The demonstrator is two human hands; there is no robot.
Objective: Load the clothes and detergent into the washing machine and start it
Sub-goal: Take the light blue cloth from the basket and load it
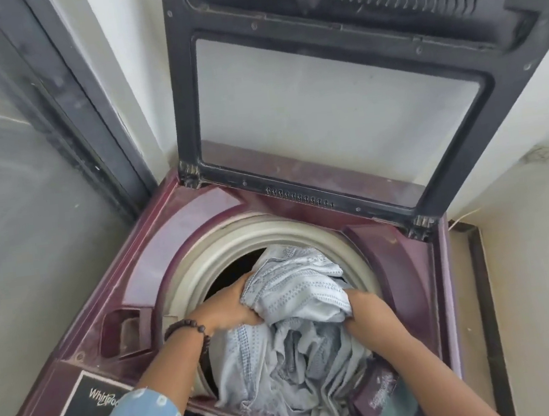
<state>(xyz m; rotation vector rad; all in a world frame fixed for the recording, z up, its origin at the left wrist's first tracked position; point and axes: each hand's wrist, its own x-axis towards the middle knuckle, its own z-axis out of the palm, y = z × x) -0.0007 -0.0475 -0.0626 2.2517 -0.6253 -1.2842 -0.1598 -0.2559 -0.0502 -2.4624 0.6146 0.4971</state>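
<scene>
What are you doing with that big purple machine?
A person is loading laundry into a top-loading washing machine whose lid stands open. Both hands grip a bundle of pale grey-blue clothes: the left hand on one side, the right hand on the other, pushing it down into the drum opening. Part of the cloth hangs over the front edge, not yet inside. No detergent is in sight.

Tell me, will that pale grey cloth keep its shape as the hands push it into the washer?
Probably not. The grey cloth bunches and folds where the left hand and right hand grip it, so it looks floppy. Its lower part drapes over the drum rim, so it may trail or snag there.
</scene>
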